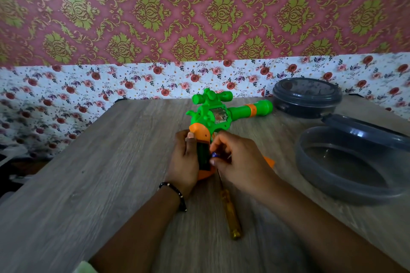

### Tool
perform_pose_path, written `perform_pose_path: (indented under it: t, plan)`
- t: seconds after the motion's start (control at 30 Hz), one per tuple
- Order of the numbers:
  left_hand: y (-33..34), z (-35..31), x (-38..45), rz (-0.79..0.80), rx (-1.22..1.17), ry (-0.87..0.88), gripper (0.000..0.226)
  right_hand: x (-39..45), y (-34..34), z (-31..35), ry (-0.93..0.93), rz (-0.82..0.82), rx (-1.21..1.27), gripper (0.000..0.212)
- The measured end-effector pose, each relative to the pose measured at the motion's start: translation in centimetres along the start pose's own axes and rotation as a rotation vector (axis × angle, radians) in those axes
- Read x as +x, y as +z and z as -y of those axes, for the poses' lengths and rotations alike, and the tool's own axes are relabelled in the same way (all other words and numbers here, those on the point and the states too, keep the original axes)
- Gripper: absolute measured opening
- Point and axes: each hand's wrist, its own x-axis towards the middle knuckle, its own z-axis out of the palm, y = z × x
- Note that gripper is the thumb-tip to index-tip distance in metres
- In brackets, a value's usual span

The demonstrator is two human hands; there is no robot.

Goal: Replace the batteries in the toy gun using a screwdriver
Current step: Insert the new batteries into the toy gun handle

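A green and orange toy gun [218, 115] lies on the wooden table [88, 173], barrel pointing right. Its orange grip faces me with the dark battery bay [203, 155] showing open. My left hand [184, 162] clasps the left side of the grip, thumb on the orange top. My right hand [237, 159] is at the bay's right edge, fingertips pinching a small blue battery [214, 154]. A screwdriver [230, 210] with a yellow see-through handle lies on the table between my forearms. An orange piece [269, 162], maybe the bay cover, peeks out behind my right hand.
At the right stands an open dark grey round container [346, 168] with its hinged lid [366, 128] raised. A second, closed grey container [307, 95] sits behind it near the wall. Flowered wallpaper runs along the table's far edge.
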Motion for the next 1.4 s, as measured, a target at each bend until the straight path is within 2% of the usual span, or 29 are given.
perform_pose_path:
  t: [0.07, 0.17, 0.27, 0.4, 0.47, 0.6, 0.73, 0.8, 0.87, 0.93, 1.07, 1.13, 1.2, 1.33, 1.4]
  plan:
    - [0.0, 0.3, 0.1, 0.014, 0.001, 0.014, 0.021, -0.2, -0.6, 0.2, -0.037, 0.070, -0.051, 0.015]
    - [0.0, 0.1, 0.0, 0.024, -0.016, 0.020, 0.031, -0.6, -0.8, 0.4, -0.158, 0.166, -0.376, 0.015]
    - [0.0, 0.0, -0.1, 0.028, -0.018, 0.008, 0.040, -0.8, -0.6, 0.5, -0.275, 0.120, -0.565, 0.012]
    - [0.1, 0.0, -0.1, 0.020, -0.011, 0.014, 0.021, -0.6, -0.8, -0.1, -0.232, -0.050, -0.470, 0.013]
    - [0.0, 0.0, -0.1, 0.018, -0.012, 0.007, 0.024, -0.5, -0.6, -0.2, -0.213, -0.113, -0.379, 0.013]
    - [-0.1, -0.2, -0.1, 0.020, -0.047, -0.028, 0.043, -0.6, 0.4, -0.3, -0.258, -0.060, -0.530, 0.011]
    - [0.0, -0.3, -0.2, 0.040, -0.026, -0.019, 0.026, -0.4, 0.3, -0.6, -0.267, -0.084, -0.596, 0.023]
    - [0.1, -0.1, -0.1, 0.036, -0.032, -0.008, 0.022, -0.3, -0.1, -0.7, -0.172, -0.140, -0.489, 0.022]
    - [0.1, 0.1, 0.0, 0.029, -0.008, 0.004, 0.021, -0.1, -0.1, -0.6, 0.006, -0.177, -0.185, 0.017]
    - [0.1, 0.0, 0.0, 0.029, 0.007, 0.013, 0.021, 0.1, 0.4, -0.6, 0.146, -0.211, 0.092, 0.024]
    - [0.0, 0.2, 0.1, 0.045, -0.017, 0.000, 0.031, 0.1, 0.9, -0.1, 0.180, -0.208, 0.414, 0.054]
    - [0.0, 0.6, 0.1, 0.048, -0.057, -0.034, 0.045, 0.1, 0.9, 0.1, 0.208, -0.188, 0.539, 0.060]
    - [0.1, 0.9, 0.3, 0.046, -0.068, -0.043, 0.050, 0.0, 1.2, 0.0, 0.227, -0.187, 0.570, 0.056]
    - [0.0, 0.5, 0.2, 0.037, -0.023, 0.008, 0.026, -0.3, 1.5, -0.2, 0.200, -0.228, 0.517, 0.037]
    - [0.0, 0.4, 0.1, 0.026, -0.001, 0.019, 0.021, -0.3, 1.6, -0.3, 0.164, -0.243, 0.456, 0.036]
